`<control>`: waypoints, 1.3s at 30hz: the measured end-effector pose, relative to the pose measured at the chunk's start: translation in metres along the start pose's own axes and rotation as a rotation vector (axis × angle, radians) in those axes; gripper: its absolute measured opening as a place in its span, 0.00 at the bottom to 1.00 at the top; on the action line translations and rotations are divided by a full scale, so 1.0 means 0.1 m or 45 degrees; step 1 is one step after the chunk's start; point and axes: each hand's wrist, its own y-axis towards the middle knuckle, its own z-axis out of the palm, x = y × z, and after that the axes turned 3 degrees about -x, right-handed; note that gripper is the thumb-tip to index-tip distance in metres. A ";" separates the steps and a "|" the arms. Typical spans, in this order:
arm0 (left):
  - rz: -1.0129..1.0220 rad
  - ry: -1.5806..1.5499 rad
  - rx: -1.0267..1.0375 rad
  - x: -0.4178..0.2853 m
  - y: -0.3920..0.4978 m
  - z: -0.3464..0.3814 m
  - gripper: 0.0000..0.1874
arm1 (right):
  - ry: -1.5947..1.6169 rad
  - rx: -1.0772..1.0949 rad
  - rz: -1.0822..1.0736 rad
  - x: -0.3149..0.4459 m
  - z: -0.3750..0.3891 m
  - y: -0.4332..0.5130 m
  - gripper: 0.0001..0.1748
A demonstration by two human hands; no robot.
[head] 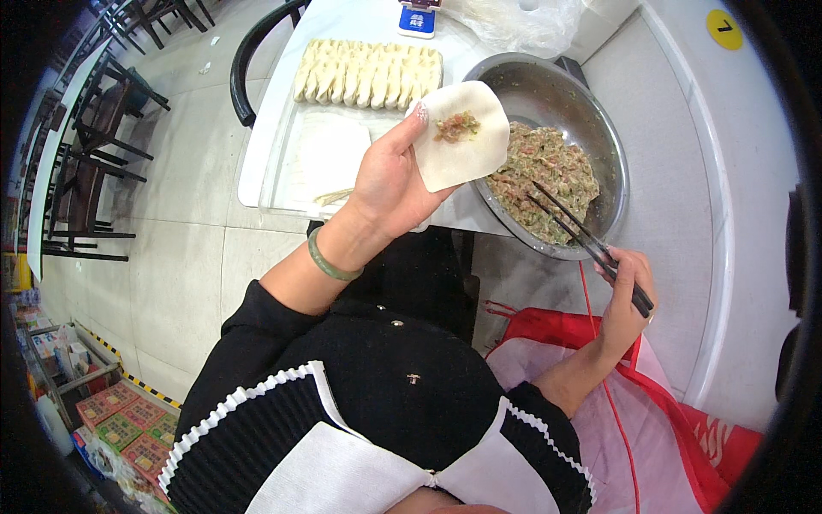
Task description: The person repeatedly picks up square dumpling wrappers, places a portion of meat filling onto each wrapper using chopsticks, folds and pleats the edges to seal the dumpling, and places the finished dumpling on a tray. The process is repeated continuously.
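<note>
A flat dough wrapper (pixel 459 164) lies across the fingers of my left hand (pixel 398 173), thumb on its edge. On it sits a small dab of minced filling (pixel 457 126). My right hand (pixel 623 289) grips a pair of black chopsticks (pixel 581 238), their tips over the filling mixture (pixel 546 167) in a large metal bowl (pixel 607 128). Folded dumplings (pixel 366 70) stand in tight rows at the far end of the table. Nearer me, a clear tray (pixel 276 186) holds a stack of pale wrappers (pixel 334 148), partly behind my left hand.
The white table (pixel 257 160) has a blue-and-white sign (pixel 417 20) and clear plastic wrap (pixel 520 22) at its far edge. A black chair (pixel 241 83) stands left. A wall (pixel 661 148) bounds the right. Below the bowl lies a red-and-white bag (pixel 546 334) with a red cord (pixel 607 385).
</note>
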 end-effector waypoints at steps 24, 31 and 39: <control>0.013 0.096 0.011 0.02 -0.13 -0.01 0.26 | 0.471 0.169 -0.372 0.28 0.46 -0.17 0.27; 0.010 0.067 0.012 0.01 -0.13 -0.04 0.25 | 0.585 0.049 -0.281 0.25 0.31 -0.11 0.25; -0.006 0.108 -0.018 -0.03 -0.16 -0.03 0.26 | 0.446 -0.098 -0.323 0.26 0.17 -0.14 0.25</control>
